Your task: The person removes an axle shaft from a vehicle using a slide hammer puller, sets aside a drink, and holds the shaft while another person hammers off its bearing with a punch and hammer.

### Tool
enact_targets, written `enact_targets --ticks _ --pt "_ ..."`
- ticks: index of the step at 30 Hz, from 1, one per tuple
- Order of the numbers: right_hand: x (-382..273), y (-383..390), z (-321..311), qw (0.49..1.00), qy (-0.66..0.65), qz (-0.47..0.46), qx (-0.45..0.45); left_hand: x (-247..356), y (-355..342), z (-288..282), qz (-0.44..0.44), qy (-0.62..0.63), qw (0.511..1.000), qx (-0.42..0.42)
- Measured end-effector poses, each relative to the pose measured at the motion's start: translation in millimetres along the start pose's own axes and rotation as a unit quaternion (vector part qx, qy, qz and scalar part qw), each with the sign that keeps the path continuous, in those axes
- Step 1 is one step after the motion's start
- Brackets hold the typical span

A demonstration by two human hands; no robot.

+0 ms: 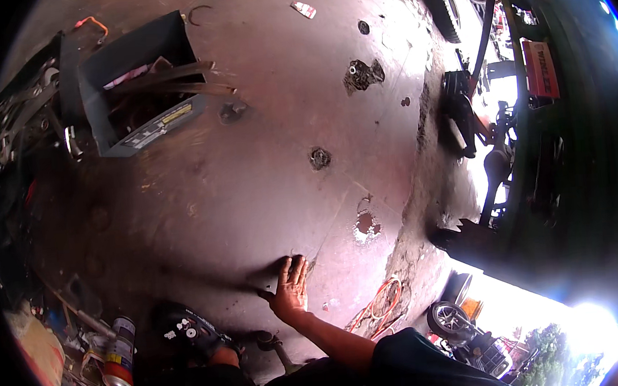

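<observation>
My right hand (289, 295) reaches out over the worn concrete floor (251, 197), back of the hand up. Its fingers are stretched out and the thumb points left; nothing is held. The fingertips are at the floor beside a dark shadow, and seem to touch it. My forearm comes in from a dark sleeve at the lower right. A metal piece with a round end (268, 340) stands near my wrist, close to my dark shoe (193, 333). My left hand does not show.
A dark open box (92, 108) with long metal strips stands at the upper left. A spray can (120, 353) is among tools at the lower left. An orange hose (384, 299) lies right of my hand. A tyre (442, 7) and motorcycle parts line the right.
</observation>
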State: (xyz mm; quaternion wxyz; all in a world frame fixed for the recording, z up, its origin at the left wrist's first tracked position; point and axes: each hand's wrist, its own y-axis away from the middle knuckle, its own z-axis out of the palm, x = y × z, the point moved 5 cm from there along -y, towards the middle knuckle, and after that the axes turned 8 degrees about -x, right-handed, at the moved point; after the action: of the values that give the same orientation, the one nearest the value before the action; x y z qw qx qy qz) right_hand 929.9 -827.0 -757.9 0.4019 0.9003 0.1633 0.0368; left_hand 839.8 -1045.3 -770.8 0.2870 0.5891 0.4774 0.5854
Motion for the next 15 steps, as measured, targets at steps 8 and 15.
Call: enact_targets --ticks 8,15 --pt "-4 -1 5 1.0 -0.008 -0.018 -0.005 -6 1 -8 -0.018 0.001 1.0 -0.007" --pt "6 -5 -1 1.0 -0.01 0.014 -0.014 -19 47 -48 -0.012 -0.015 0.998 0.062"
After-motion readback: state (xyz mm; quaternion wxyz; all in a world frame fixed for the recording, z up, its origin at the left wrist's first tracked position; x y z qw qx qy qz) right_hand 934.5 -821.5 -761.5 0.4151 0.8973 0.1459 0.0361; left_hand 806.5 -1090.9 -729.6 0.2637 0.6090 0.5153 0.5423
